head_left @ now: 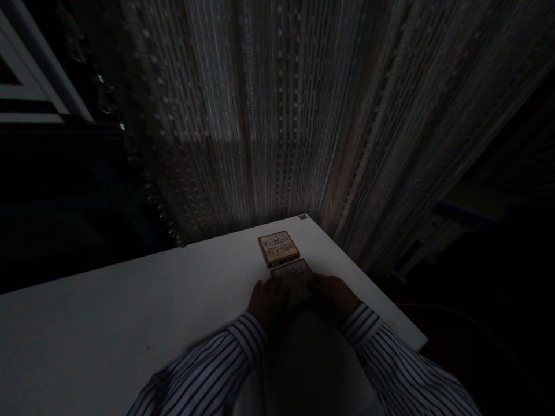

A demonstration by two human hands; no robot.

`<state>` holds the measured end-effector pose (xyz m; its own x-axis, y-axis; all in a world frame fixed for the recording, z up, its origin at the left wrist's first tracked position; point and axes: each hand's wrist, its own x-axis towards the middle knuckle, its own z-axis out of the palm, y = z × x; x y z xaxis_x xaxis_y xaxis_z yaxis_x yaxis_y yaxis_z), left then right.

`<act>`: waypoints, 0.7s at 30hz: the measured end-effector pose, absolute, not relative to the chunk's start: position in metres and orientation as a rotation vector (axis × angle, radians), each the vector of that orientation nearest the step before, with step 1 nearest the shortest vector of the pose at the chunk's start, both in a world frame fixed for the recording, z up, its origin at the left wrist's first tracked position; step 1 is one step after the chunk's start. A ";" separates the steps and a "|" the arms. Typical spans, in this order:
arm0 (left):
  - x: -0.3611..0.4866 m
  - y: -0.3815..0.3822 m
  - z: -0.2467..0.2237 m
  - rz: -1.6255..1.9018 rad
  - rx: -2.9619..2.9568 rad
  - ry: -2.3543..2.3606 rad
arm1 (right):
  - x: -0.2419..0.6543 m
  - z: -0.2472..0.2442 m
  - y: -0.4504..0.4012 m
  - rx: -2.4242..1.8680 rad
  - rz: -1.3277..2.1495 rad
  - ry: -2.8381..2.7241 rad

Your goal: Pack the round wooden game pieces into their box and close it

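Note:
A flat square box [293,278] with dark lettering lies on the white table [182,294] close to my body. My left hand [269,303] grips its left side, fingers curled at the edge. On the opposite side, my right hand [336,294] holds the box by its right edge. Just beyond it rests a second flat box [278,248], brown-edged with a pale printed top, touched by neither hand. The light is dim, so my thumbs and the near edge of the held box are hard to make out.
A patterned curtain [269,115] hangs right behind the table's far edge. A small dark label [302,216] marks the far corner. At the upper left stands a white frame [39,86]. The table's right edge runs close beside my right arm.

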<state>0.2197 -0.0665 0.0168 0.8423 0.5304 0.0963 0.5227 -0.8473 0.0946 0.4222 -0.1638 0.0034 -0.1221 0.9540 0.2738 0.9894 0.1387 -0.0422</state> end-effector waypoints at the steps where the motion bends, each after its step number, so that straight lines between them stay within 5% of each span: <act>1: 0.220 -0.066 0.017 0.189 2.952 0.846 | 0.422 0.004 -0.163 -1.912 -0.212 -2.183; 21: 0.222 -0.063 0.032 0.076 2.930 0.902 | 0.423 0.003 -0.155 -1.918 -0.200 -2.166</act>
